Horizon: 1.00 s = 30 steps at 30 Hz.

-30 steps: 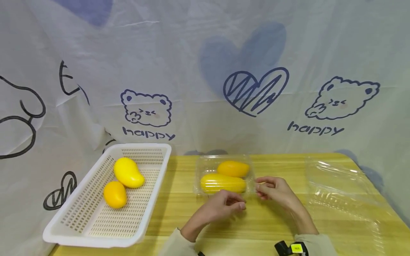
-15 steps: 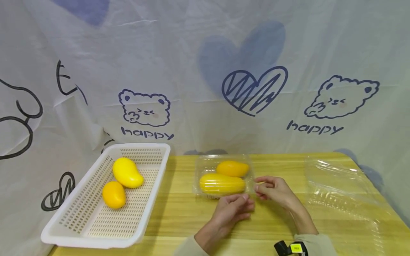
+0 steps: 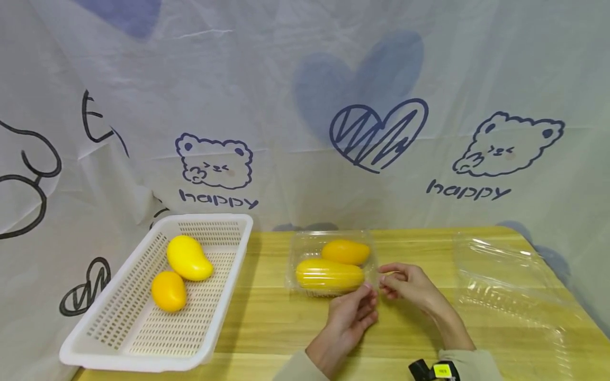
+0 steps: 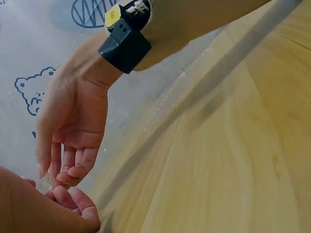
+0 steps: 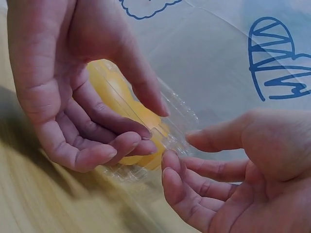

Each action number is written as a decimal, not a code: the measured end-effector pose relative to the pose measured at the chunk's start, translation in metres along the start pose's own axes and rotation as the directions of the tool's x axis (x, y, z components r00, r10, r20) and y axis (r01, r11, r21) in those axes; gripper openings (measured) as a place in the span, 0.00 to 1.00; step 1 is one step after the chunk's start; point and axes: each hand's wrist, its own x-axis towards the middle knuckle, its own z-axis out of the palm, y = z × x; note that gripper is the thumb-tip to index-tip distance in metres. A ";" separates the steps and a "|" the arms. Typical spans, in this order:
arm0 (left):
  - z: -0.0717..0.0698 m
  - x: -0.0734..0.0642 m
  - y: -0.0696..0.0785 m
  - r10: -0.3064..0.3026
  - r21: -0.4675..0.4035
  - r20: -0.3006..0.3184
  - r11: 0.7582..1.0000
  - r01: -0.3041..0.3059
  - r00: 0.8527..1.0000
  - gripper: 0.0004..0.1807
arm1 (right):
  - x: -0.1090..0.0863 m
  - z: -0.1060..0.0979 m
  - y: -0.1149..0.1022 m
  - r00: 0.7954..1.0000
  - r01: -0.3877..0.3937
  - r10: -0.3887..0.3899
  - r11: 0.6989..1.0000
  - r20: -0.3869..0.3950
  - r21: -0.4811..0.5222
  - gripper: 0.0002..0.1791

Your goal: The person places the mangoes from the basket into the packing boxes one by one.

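A clear plastic box (image 3: 292,264) stands near the middle of the table's far side, with a yellow mango (image 3: 329,274) and a more orange mango (image 3: 346,251) inside. At its front right corner my left hand (image 3: 350,317) pinches the rim between thumb and fingers. My right hand (image 3: 407,283) holds the right edge of the same box, fingers curled and thumb against the plastic. Both hands meet close together in the right wrist view, the left hand (image 5: 73,97) and right hand (image 5: 243,170) on either side of the corner. The left wrist view hides most of the box.
To the left, a white perforated basket (image 3: 219,312) holds a bright yellow mango (image 3: 189,257) and an orange-yellow mango (image 3: 169,291). Another clear plastic container (image 3: 505,286) lies at the right of the wooden table (image 3: 267,328). A printed cloth (image 3: 286,106) hangs behind.
My left hand has moved right and slightly up, turning from in front of the box to its front right corner, where it takes hold. My right hand stays at the edge.
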 end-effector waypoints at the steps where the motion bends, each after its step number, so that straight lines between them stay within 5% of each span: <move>1: 0.001 0.000 0.000 0.004 -0.008 -0.004 1.000 -0.004 1.000 0.08 | 0.000 0.000 0.000 1.000 0.004 -0.004 1.000 0.002 0.004 0.23; 30: 0.013 0.010 -0.005 0.047 -0.055 -0.096 0.997 -0.052 0.994 0.02 | 0.004 0.000 0.003 0.999 -0.001 -0.001 1.000 -0.051 -0.028 0.22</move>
